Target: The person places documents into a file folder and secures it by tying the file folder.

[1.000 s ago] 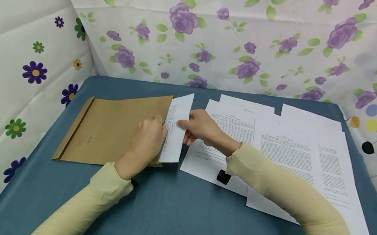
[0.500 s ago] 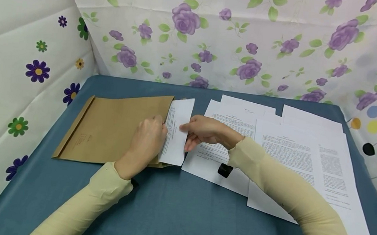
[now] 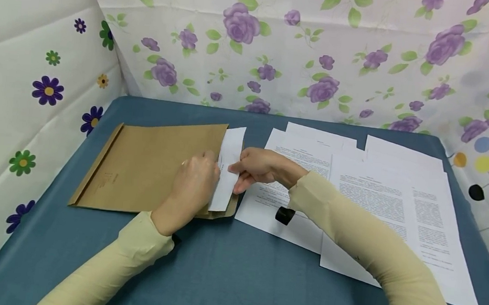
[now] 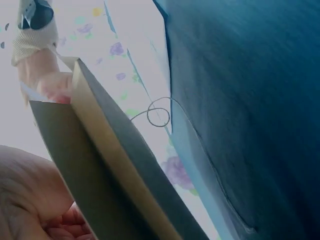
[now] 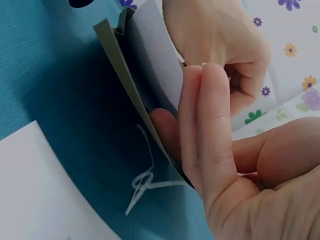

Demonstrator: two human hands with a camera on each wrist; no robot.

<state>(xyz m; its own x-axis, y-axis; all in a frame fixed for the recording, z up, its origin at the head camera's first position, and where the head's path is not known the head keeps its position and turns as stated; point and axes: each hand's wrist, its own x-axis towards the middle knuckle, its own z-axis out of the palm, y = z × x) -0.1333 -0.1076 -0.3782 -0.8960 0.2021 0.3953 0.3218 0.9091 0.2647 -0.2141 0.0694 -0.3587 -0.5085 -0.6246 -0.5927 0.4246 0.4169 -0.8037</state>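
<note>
A brown paper envelope (image 3: 148, 164) lies on the left of the table, its opening to the right. My left hand (image 3: 195, 179) grips the upper layer at that opening with curled fingers. A narrow strip of a printed white sheet (image 3: 230, 146) sticks out of the opening; the rest is hidden inside. With thumb on top, my right hand (image 3: 258, 165) pinches the sheet's outer edge. In the right wrist view, the sheet (image 5: 155, 55) stands between the envelope's walls, and a lower flap (image 5: 122, 70) runs beside my right fingers (image 5: 215, 115).
Several printed sheets (image 3: 366, 195) overlap on the right of the blue-covered table (image 3: 234, 276), partly under my right forearm. A thin string (image 5: 142, 180) hangs by the envelope flap. Floral cloth (image 3: 278, 54) hangs behind the table's back edge.
The sheet has slid left into the envelope, leaving a narrower strip outside. My right hand has moved slightly down, then left with it. My left hand keeps its grip on the envelope.
</note>
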